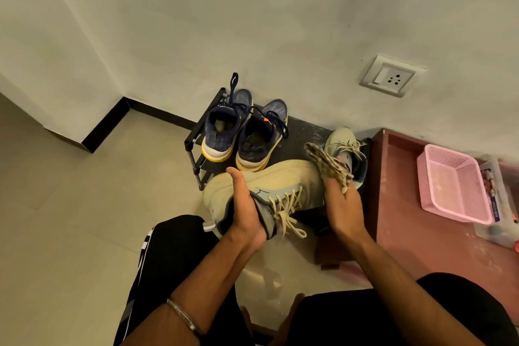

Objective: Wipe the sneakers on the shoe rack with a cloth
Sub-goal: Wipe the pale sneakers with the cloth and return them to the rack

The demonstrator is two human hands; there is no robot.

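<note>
Black shoe rack (297, 135) sits against the wall, the navy sneakers (241, 132) parked on top, soles yellow-edged, laces loose. In front, the beige sneaker (283, 180) is lifted off and tipped on its side, likely so the sole faces the cloth. Left hand (247, 205) grips its collar, fingers tucked inside. Right hand (341, 199) clutches the patterned cloth (328, 160) against the toe. Its partner (345, 146) waits on the rack behind.

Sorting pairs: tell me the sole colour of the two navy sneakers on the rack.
Yellow-edged soles on the navy mesh sneakers, seen in the head view.
</note>
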